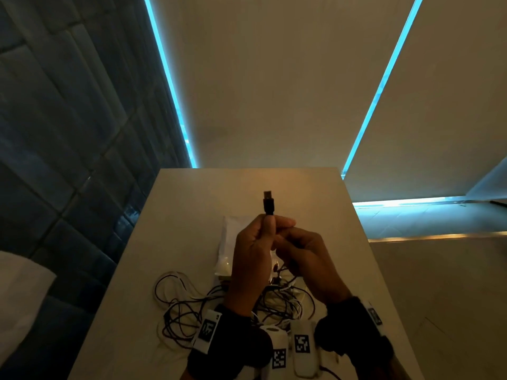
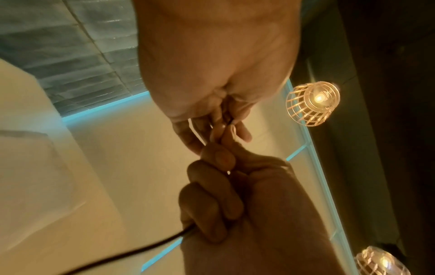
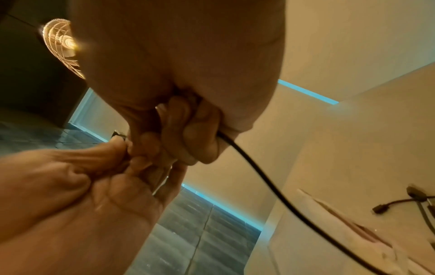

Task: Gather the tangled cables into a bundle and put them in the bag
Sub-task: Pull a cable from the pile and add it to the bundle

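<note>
My left hand (image 1: pixel 270 229) is raised over the table and grips a black USB cable (image 2: pixel 150 247) in its fist. The cable's plug (image 1: pixel 268 201) points up above the thumb. Pressed against it, my right hand (image 1: pixel 286 229) has curled fingertips (image 2: pixel 212 134) pinching a thin white cable (image 3: pixel 162 178). A tangle of black and white cables (image 1: pixel 186 305) lies on the table near me, under both wrists. The pale plastic bag (image 1: pixel 226 242) lies flat behind the tangle, partly hidden by my hands.
The small beige table (image 1: pixel 192 204) ends in a far edge against a light wall. A dark padded wall and a white pillow (image 1: pixel 16 297) are to the left. Wire-cage lamps (image 2: pixel 313 104) hang overhead. A loose connector (image 3: pixel 381 207) lies by the bag.
</note>
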Tool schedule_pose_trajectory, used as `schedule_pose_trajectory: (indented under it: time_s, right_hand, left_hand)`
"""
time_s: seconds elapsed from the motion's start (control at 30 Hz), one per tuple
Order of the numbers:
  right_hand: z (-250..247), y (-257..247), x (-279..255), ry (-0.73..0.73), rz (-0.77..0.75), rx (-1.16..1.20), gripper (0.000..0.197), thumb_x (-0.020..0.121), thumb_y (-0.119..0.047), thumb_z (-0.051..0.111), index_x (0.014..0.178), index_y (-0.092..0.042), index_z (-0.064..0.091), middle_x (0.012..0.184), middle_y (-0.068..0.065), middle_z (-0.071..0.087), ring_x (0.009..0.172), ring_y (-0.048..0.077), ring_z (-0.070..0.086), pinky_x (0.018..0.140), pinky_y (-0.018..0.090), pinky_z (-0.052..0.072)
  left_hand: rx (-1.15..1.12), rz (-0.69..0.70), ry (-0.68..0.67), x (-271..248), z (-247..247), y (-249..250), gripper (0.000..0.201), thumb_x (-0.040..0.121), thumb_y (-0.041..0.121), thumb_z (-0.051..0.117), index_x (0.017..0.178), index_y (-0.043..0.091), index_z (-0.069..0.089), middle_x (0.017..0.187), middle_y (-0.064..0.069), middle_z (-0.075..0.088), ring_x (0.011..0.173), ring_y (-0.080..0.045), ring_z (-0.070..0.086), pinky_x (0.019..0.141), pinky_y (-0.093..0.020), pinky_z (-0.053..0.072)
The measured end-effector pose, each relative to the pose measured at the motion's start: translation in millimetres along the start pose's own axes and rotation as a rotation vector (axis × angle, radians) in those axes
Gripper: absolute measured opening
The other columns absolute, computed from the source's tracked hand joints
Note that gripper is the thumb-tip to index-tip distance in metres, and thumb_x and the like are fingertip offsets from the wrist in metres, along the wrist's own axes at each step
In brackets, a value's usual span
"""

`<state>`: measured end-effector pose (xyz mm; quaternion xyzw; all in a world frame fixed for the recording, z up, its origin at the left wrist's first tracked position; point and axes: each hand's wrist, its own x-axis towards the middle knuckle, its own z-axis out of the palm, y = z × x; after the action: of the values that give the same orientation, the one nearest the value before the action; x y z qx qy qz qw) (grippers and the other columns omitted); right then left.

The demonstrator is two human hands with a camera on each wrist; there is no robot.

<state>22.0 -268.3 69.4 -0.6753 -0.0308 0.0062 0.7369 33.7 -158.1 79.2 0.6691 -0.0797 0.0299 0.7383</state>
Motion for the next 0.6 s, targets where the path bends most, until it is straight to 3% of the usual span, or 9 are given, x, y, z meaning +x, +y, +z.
schedule_pose_trajectory:
  time_s: [0.07, 0.13, 0.2, 0.27, 0.33, 0.4, 0.5, 0.6]
  right_hand:
    - [6.6, -2.2, -1.3, -0.029, -0.019, 0.017, 0.023, 0.094, -0.003, 0.053, 0.072, 0.000, 0.062, 0.048, -0.002, 0.037, 0.040, 0.005, 0.027, 0.042, 0.016, 0.026]
    - [12.8, -1.8, -2.6, -0.057, -0.034, -0.018, 0.024, 0.094, -0.007, 0.055, 0.072, -0.005, 0.063, 0.049, -0.006, 0.043, 0.041, 0.003, 0.031, 0.044, 0.015, 0.029]
    - [17.3, 2.2, -3.4, -0.091, -0.037, -0.050, 0.022, 0.094, -0.004, 0.054, 0.074, -0.004, 0.064, 0.054, -0.010, 0.051, 0.045, 0.000, 0.037, 0.047, 0.013, 0.032]
    - [20.5, 9.3, -3.9, -0.125, -0.042, -0.066, 0.023, 0.095, -0.002, 0.052, 0.074, 0.002, 0.060, 0.054, -0.014, 0.051, 0.047, -0.001, 0.038, 0.049, 0.010, 0.033]
    - [22.0, 20.8, -3.9, -0.133, -0.052, -0.098, 0.025, 0.095, -0.005, 0.053, 0.071, -0.002, 0.060, 0.052, -0.014, 0.049, 0.048, -0.001, 0.037, 0.051, 0.010, 0.032]
    - [22.2, 34.1, -3.6, -0.140, -0.061, -0.144, 0.027, 0.096, -0.005, 0.054, 0.070, -0.009, 0.061, 0.055, -0.014, 0.052, 0.051, 0.000, 0.040, 0.054, 0.011, 0.034]
    - [21.4, 54.1, -3.2, -0.132, -0.037, -0.203, 0.025, 0.094, -0.005, 0.055, 0.070, -0.011, 0.062, 0.061, -0.012, 0.054, 0.059, 0.007, 0.044, 0.059, 0.016, 0.038]
    - [20.6, 66.7, -3.2, -0.123, -0.022, -0.241, 0.024, 0.093, -0.004, 0.056, 0.071, -0.009, 0.062, 0.064, -0.012, 0.056, 0.062, 0.004, 0.048, 0.062, 0.015, 0.040]
  left_hand:
    - [-0.169, -0.049, 0.019, -3.1, -4.7, 3.5, 0.036, 0.102, 0.015, 0.033, 0.081, -0.002, 0.057, 0.081, -0.007, 0.070, 0.096, -0.022, 0.069, 0.085, -0.026, 0.052]
    - [-0.276, -0.075, 0.043, -5.4, -10.6, 5.3, 0.037, 0.103, 0.015, 0.030, 0.075, 0.003, 0.051, 0.064, -0.003, 0.063, 0.092, -0.028, 0.069, 0.084, -0.029, 0.053]
    - [-0.308, -0.064, 0.084, -7.2, -16.2, 7.1, 0.038, 0.103, 0.015, 0.028, 0.072, 0.006, 0.049, 0.051, 0.002, 0.048, 0.067, -0.025, 0.063, 0.073, -0.030, 0.052]
    - [-0.371, -0.055, 0.129, -8.1, -22.1, 9.7, 0.037, 0.103, 0.014, 0.030, 0.072, 0.006, 0.047, 0.048, 0.004, 0.035, 0.045, -0.015, 0.043, 0.059, -0.028, 0.045]
    - [-0.450, -0.057, 0.134, -7.8, -30.6, 12.3, 0.034, 0.102, 0.016, 0.034, 0.071, 0.008, 0.047, 0.047, 0.006, 0.030, 0.042, -0.009, 0.026, 0.048, -0.027, 0.029]
    - [-0.494, -0.058, 0.128, -8.0, -38.4, 14.6, 0.034, 0.100, 0.019, 0.036, 0.070, 0.010, 0.047, 0.047, 0.008, 0.029, 0.043, -0.007, 0.022, 0.047, -0.026, 0.019]
    - [-0.506, -0.069, 0.138, -9.3, -46.1, 16.8, 0.037, 0.101, 0.017, 0.031, 0.069, 0.010, 0.046, 0.047, 0.009, 0.029, 0.042, -0.006, 0.020, 0.047, -0.026, 0.015]
    - [-0.499, -0.079, 0.147, -9.7, -52.1, 17.5, 0.037, 0.102, 0.015, 0.029, 0.069, 0.011, 0.046, 0.047, 0.008, 0.028, 0.041, -0.005, 0.019, 0.046, -0.026, 0.014]
